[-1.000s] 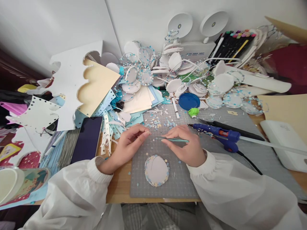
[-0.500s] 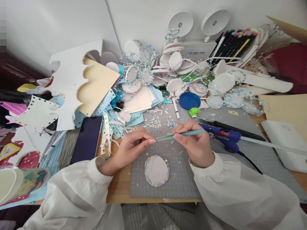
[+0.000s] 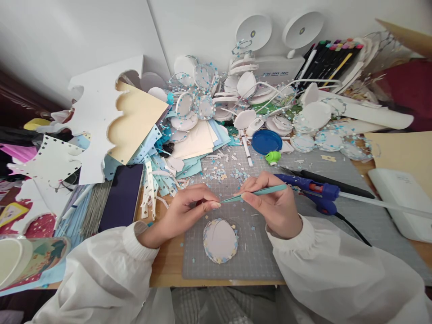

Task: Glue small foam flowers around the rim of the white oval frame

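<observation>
My right hand [image 3: 275,208] holds teal tweezers [image 3: 259,192], tips pointing left toward my left hand [image 3: 189,209]. The left hand's thumb and fingers are pinched together right at the tweezer tips; whatever is between them is too small to see. Both hands hover over a grey cutting mat [image 3: 253,256]. Just below them on the mat lies a white oval paper piece [image 3: 220,240] edged with tiny blue and yellow stars. Loose tiny stars [image 3: 224,173] are scattered on the mat beyond the hands.
A blue hot glue gun [image 3: 312,190] lies right of my right hand. A dark phone [image 3: 123,195] lies at left. A blue lid [image 3: 266,141], green cap [image 3: 272,157], white marker pen [image 3: 246,150] and a heap of finished ovals sit behind. A white box [image 3: 401,198] is at far right.
My right hand lifted and tilted the tweezers, bringing their tips to my left fingertips. My left hand shifted slightly right and down to meet them.
</observation>
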The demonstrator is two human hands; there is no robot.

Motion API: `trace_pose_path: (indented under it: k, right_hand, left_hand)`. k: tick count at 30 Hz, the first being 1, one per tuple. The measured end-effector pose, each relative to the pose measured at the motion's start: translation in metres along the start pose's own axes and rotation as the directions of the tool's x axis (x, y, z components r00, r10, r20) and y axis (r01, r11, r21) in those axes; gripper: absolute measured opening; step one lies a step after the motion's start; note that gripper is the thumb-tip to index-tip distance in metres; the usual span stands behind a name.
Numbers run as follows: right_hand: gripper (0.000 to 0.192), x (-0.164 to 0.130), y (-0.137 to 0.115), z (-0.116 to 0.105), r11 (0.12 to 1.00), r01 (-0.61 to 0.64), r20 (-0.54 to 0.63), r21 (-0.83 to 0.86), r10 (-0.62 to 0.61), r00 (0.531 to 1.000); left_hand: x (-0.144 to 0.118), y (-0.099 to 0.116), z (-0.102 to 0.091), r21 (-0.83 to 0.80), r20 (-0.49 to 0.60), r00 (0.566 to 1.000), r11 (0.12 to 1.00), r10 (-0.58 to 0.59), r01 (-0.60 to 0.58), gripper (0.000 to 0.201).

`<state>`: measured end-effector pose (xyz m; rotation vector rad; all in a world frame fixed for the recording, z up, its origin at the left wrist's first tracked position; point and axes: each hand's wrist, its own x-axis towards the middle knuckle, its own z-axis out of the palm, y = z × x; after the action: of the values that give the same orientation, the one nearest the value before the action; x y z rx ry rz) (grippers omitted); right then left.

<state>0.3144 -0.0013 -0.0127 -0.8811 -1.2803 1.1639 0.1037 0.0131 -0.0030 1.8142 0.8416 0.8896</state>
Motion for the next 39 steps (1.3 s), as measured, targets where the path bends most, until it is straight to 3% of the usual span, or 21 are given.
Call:
trace_pose_path:
  k: [14,39]
  right_hand:
    - [0.014,0.0001,-0.0011,-0.0002,1.0,-0.029,0.009,0.009,0.029,1.0]
    - [0.012,0.0003,0.003,-0.0006,0.996,0.038,0.031,0.076,-0.041,0.999]
  left_hand:
    - [-0.0011,-0.0028,-0.0012,-0.013,-0.008,1.0,1.0,-0.013,0.012,0.015]
    - [-0.0007,0.0006,0.0006,-0.08,-0.001,0.998,0.995,-0.065,0.064,0.017]
